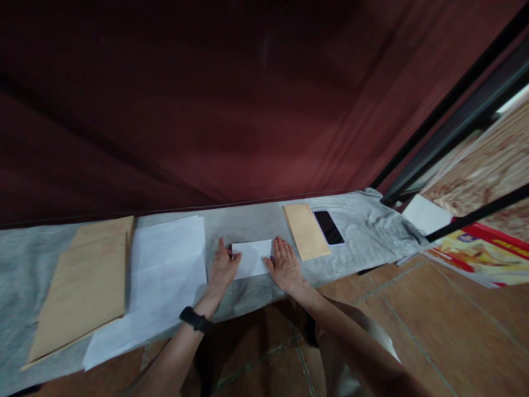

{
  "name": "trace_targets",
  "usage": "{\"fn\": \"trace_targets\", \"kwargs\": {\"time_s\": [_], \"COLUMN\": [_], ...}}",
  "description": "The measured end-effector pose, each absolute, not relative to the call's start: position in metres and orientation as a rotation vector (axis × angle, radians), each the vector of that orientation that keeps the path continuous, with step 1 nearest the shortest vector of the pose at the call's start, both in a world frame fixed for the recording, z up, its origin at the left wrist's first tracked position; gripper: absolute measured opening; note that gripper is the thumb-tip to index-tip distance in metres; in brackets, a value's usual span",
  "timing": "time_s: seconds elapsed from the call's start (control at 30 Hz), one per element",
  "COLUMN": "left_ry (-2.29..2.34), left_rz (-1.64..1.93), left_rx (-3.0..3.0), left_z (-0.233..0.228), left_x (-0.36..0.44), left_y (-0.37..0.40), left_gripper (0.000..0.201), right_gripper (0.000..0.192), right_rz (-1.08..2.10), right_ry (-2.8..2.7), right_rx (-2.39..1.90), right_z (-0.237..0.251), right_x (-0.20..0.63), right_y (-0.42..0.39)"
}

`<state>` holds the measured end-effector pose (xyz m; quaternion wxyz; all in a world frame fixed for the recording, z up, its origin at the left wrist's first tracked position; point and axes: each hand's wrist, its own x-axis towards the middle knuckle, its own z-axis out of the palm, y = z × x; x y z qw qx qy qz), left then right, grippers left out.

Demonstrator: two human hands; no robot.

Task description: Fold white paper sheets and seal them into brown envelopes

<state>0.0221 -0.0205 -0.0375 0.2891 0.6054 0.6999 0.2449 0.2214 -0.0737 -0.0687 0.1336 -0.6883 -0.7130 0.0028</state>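
Note:
A small white sheet of paper [251, 258], apparently folded into a narrow rectangle, lies on the grey cloth in front of me. My right hand [285, 266] rests flat across its right end, fingers together and thumb out to the side. At the left end is my left hand [224, 269], wearing a dark wristband. Its thumb touches the paper's edge while the index finger points away, apart from the thumb. Just right of my right hand lie stacked brown envelopes [306, 231], with a phone [329, 227] beside them, dark screen up.
Large white sheets [167, 264] lie left of my hands, beside big brown envelopes [88, 275]. The grey cloth [359, 237] covers a narrow bench against a dark red curtain [231, 121]. Black metal bars [450, 116] and a colourful printed package [483, 253] are at the right.

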Motion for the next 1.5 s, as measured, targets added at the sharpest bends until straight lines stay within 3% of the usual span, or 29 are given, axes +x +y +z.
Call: {"fn": "trace_targets", "kwargs": {"time_s": [0.17, 0.27, 0.77, 1.13, 1.27, 1.4, 1.5], "left_ry": [1.849, 1.837, 1.875, 1.589, 1.462, 1.272, 1.089], "left_rz": [0.514, 0.487, 0.368, 0.819, 0.941, 1.031, 1.070], "left_rx": [1.725, 1.694, 1.671, 1.403, 1.235, 1.093, 0.968], "left_z": [-0.032, -0.031, -0.018, -0.042, -0.030, -0.008, 0.003], "left_x": [0.015, 0.012, 0.014, 0.012, 0.014, 0.022, 0.027], "left_y": [-0.018, -0.017, -0.020, -0.016, -0.020, -0.026, -0.029], "left_gripper": [0.038, 0.029, 0.020, 0.013, 0.019, 0.028, 0.037], "right_gripper": [0.071, 0.070, 0.068, 0.066, 0.064, 0.077, 0.062], "right_rz": [0.022, 0.019, -0.003, -0.042, 0.038, 0.177, 0.388], "right_ry": [-2.074, -2.072, -2.101, -2.041, -2.118, -2.236, -2.050], "right_rx": [-2.019, -2.011, -2.054, -1.987, -1.738, -1.462, -1.384], "right_z": [-0.066, -0.066, -0.061, -0.066, -0.055, -0.040, -0.028], "right_x": [0.220, 0.220, 0.219, 0.218, 0.212, 0.200, 0.197], "right_y": [-0.074, -0.074, -0.074, -0.073, -0.076, -0.082, -0.081]}}
